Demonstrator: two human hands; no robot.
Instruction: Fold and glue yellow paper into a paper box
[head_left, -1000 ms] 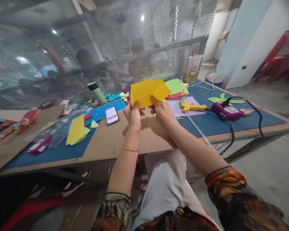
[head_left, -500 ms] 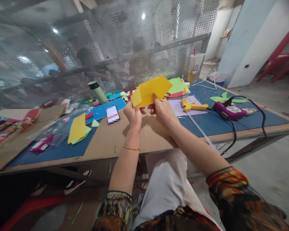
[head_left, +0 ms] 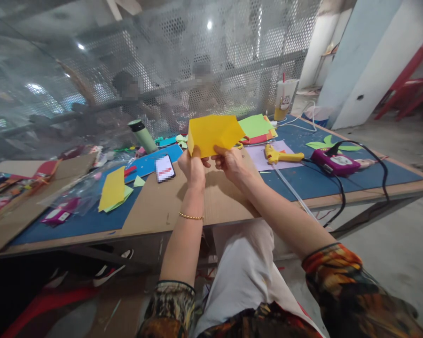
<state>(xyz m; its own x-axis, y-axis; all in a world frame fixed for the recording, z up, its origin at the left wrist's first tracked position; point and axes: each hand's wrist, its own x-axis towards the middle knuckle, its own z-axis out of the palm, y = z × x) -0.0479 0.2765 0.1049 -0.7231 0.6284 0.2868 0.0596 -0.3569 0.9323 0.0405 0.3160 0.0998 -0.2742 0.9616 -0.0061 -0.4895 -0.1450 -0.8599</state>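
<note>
A creased sheet of yellow paper point(head_left: 213, 134) is held up above the cardboard on the table. My left hand point(head_left: 193, 166) pinches its lower left corner, thumb on the near face. Along the lower edge, farther right, my right hand point(head_left: 231, 162) grips the same sheet between thumb and curled fingers. The paper bends at its left side and slants to a point at the right. Fingers behind the sheet are partly hidden. Beneath both hands lies the brown cardboard point(head_left: 169, 206).
To the right are a yellow glue gun point(head_left: 284, 155) on lilac paper and a purple power socket point(head_left: 334, 162) with black cable. On the left lie a phone point(head_left: 165, 168), yellow paper point(head_left: 113, 188) and a green bottle point(head_left: 143, 136). A drink cup point(head_left: 281, 101) stands behind.
The yellow paper has turned so that its broad face shows more and its left side stands higher. My right hand has shifted slightly left along the lower edge.
</note>
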